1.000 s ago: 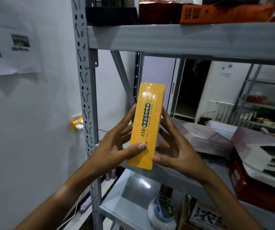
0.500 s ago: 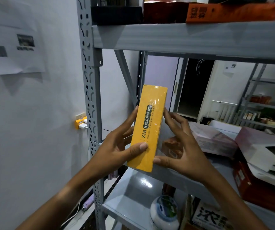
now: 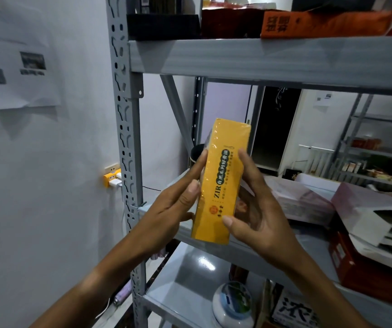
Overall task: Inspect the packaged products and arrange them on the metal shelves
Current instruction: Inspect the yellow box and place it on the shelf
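Observation:
A long yellow box [image 3: 223,181] wrapped in clear film, printed "ZIR", stands upright in front of the grey metal shelf unit [image 3: 261,60]. My left hand [image 3: 178,204] holds its left edge, thumb on the front face and fingers along the side. My right hand [image 3: 254,209] grips the right edge, thumb low on the front and fingers behind. The box is above the front rim of the middle shelf [image 3: 244,253].
Black, dark red and orange boxes [image 3: 325,22] sit on the top shelf. Pink wrapped packs [image 3: 301,202], an open pink carton and a red box [image 3: 365,268] fill the middle shelf's right. A round white tin [image 3: 234,304] stands on the lower shelf. The upright post [image 3: 126,138] and a wall stand left.
The box has turned its printed face more toward me. My right thumb came onto the front, my left thumb slid toward the left edge. A black cylinder shows behind the box.

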